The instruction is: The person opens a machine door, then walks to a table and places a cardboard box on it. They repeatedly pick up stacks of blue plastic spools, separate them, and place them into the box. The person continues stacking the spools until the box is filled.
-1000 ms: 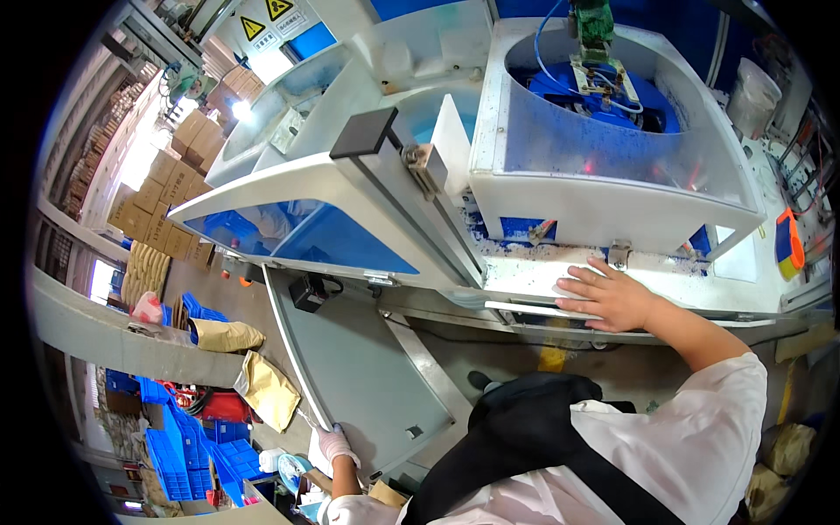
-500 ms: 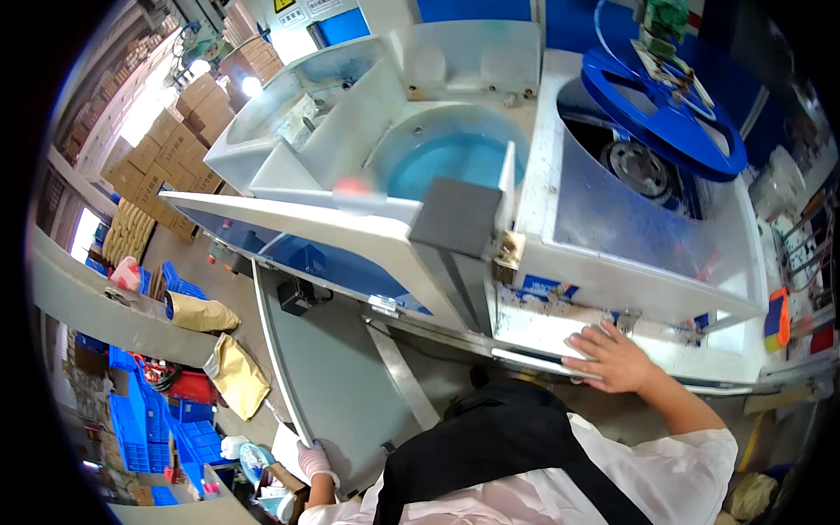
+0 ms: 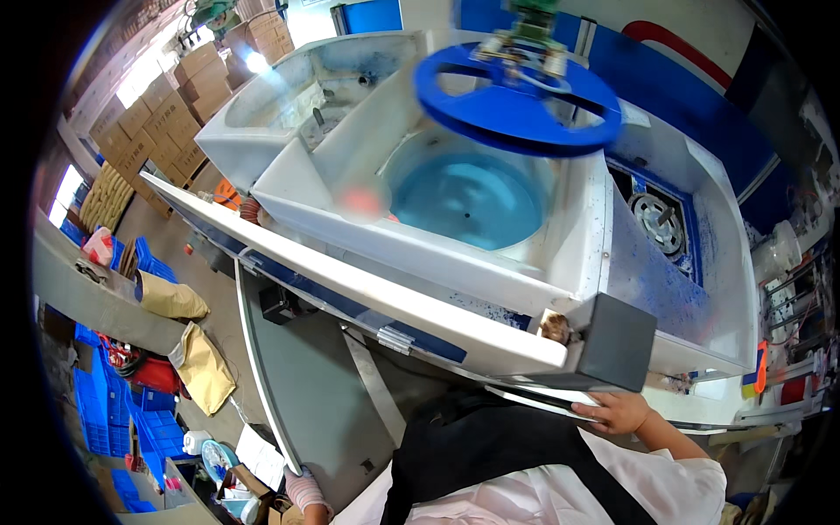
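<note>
Gloved left hand [image 3: 305, 490] at the grey door [image 3: 311, 394]'s near corner; right hand [image 3: 618, 411], earlier spread flat, now bends its fingers at the white strip [image 3: 529, 403]'s right end, either grip impossible to tell; the blue wheel [image 3: 525, 109] has swung from tub [image 3: 682, 306] to above basin [image 3: 409, 159]

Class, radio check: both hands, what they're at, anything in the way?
Left hand at edge of grey door. Right hand at edge of white strip, grip unclear. Dark block near right hand, hiding what's behind.
</note>
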Demonstrator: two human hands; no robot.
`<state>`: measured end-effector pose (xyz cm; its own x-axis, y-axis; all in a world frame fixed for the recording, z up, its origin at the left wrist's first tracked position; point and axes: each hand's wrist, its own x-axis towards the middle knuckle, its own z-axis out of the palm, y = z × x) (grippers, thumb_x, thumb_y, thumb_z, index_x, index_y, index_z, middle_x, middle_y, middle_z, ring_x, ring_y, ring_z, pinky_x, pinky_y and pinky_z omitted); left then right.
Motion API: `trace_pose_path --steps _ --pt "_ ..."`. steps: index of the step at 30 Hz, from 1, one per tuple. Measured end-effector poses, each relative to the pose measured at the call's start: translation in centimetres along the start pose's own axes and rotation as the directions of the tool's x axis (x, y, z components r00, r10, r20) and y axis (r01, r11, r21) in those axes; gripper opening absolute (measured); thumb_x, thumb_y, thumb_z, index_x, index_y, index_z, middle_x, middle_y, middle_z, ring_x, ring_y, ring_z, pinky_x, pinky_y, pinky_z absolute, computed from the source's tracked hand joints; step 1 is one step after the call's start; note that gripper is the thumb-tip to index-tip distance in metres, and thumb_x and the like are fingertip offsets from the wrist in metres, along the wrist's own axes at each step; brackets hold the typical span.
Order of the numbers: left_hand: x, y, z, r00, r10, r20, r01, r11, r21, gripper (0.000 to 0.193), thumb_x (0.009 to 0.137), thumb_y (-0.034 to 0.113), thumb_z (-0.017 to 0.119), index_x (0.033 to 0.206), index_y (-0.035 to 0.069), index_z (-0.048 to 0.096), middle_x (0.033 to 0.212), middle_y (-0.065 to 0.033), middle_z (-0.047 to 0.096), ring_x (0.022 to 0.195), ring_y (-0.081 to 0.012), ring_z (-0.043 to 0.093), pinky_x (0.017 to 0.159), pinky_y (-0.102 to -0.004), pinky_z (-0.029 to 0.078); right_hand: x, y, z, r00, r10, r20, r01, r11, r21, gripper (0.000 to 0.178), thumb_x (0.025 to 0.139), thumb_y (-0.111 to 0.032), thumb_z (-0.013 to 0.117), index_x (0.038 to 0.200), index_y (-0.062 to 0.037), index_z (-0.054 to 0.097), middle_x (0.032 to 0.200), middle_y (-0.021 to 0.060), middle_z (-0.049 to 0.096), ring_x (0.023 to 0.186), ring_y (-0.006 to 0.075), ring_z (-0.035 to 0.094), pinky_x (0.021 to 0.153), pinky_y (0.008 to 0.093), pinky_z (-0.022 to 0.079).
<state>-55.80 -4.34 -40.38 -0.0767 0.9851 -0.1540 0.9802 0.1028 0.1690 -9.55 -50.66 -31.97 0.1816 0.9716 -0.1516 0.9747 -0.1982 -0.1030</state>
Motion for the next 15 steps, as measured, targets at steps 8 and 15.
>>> trace_pose_path --steps 8,15 --pt "0.1 0.7 -0.3 0.988 -0.076 0.138 0.084 0.995 -0.055 0.062 0.088 0.033 0.062 0.134 -0.003 0.041 0.11 -0.0263 0.063 0.099 -0.0404 0.06 0.084 -0.0394 0.047 -4.0 2.4 9.7 0.996 0.054 0.066 -0.07 0.961 0.268 0.046 0.075 -0.036 0.063 0.119 -0.0205 0.062 0.129 0.0071 0.055 0.124 0.0275 0.048 0.107 0.0475 0.031" --pt "0.3 -0.1 0.2 0.998 -0.053 0.037 0.055 0.997 -0.055 0.052 0.087 0.025 0.063 0.129 -0.002 0.046 0.106 -0.0243 0.064 0.095 -0.039 0.061 0.081 -0.0388 0.047 -4.5 1.6 10.9 0.98 0.075 0.184 -0.182 0.707 0.683 0.056 0.086 -0.012 0.058 0.14 -0.0201 0.044 0.138 0.0087 0.048 0.125 0.0283 0.047 0.105 0.0361 0.037"
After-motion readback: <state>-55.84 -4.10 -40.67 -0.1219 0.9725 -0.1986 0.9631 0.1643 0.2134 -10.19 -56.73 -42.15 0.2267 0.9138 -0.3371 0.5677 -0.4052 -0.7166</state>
